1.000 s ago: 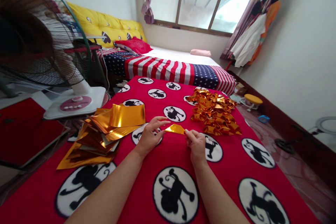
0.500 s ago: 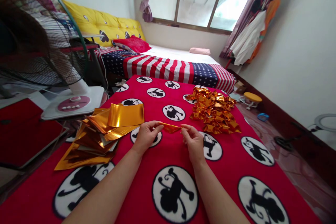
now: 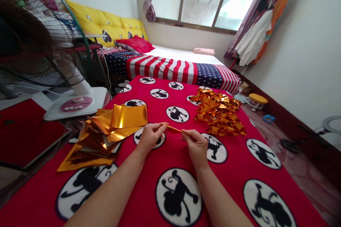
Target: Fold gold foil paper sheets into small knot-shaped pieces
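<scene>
Between my two hands stretches a narrow folded strip of gold foil paper. My left hand pinches its left end between thumb and fingers. At its right end, my right hand is closed on the tip in the same way. The strip lies just above a red cloth with black monkey figures in white circles. A loose stack of flat gold foil sheets spreads to the left of my left hand. Beyond my right hand is a heap of folded gold foil pieces.
An electric fan stands at the left, beside a red panel. Behind the cloth is a bed with a striped and starred cover. A yellow stool and a ring light are on the right.
The foil piece showed a wider, triangular lower part before and now looks like a thin strip. My right hand has turned slightly, its fingers closer around the end.
</scene>
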`<action>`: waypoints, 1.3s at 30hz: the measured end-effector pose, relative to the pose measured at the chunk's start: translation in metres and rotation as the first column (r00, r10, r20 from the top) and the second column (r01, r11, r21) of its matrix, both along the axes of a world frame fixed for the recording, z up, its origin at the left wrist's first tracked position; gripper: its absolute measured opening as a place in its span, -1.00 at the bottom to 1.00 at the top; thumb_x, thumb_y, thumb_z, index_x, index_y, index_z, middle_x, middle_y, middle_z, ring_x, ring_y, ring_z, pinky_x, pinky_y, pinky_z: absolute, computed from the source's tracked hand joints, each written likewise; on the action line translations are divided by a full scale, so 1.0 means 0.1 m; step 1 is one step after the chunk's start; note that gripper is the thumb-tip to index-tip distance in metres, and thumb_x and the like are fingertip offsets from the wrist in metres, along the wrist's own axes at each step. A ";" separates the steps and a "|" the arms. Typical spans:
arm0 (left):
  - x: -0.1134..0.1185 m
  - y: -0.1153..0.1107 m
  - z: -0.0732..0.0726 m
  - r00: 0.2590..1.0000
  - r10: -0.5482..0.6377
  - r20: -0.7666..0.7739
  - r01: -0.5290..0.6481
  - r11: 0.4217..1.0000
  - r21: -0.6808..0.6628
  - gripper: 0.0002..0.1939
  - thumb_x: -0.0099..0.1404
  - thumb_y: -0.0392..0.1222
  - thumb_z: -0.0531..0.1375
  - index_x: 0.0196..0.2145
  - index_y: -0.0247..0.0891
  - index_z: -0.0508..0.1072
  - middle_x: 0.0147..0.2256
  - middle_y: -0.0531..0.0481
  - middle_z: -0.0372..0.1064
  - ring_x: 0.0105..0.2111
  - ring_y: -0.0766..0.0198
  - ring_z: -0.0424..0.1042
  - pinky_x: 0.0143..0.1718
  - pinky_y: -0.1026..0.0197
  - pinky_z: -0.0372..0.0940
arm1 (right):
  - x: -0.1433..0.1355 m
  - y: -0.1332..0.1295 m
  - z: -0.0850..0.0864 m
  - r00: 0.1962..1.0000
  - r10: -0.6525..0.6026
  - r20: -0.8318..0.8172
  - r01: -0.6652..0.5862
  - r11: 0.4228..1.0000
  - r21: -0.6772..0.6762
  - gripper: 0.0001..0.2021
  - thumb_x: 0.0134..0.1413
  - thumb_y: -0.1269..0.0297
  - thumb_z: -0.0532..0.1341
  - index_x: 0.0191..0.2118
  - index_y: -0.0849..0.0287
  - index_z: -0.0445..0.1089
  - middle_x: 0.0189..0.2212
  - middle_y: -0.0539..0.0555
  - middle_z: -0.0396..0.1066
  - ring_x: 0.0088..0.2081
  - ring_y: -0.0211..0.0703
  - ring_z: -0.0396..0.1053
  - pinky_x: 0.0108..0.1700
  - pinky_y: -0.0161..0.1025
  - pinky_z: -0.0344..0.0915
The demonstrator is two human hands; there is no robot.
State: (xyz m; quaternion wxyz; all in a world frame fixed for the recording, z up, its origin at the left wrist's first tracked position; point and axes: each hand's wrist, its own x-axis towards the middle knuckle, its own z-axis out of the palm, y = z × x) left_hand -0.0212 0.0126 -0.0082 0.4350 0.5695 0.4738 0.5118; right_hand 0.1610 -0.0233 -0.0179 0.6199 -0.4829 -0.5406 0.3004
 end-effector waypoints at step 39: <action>0.09 -0.10 0.00 0.973 0.005 -0.229 0.055 0.965 0.258 -0.73 0.12 -0.38 0.20 -0.22 -0.26 0.60 -0.24 -0.06 0.59 -0.27 0.21 0.57 -0.17 0.22 0.45 | -0.13 -0.05 0.07 0.856 -0.072 0.512 0.077 0.997 0.012 -0.77 0.04 0.41 0.20 -0.15 0.14 0.45 -0.28 0.09 0.40 -0.27 -0.12 0.39 -0.28 -0.26 0.34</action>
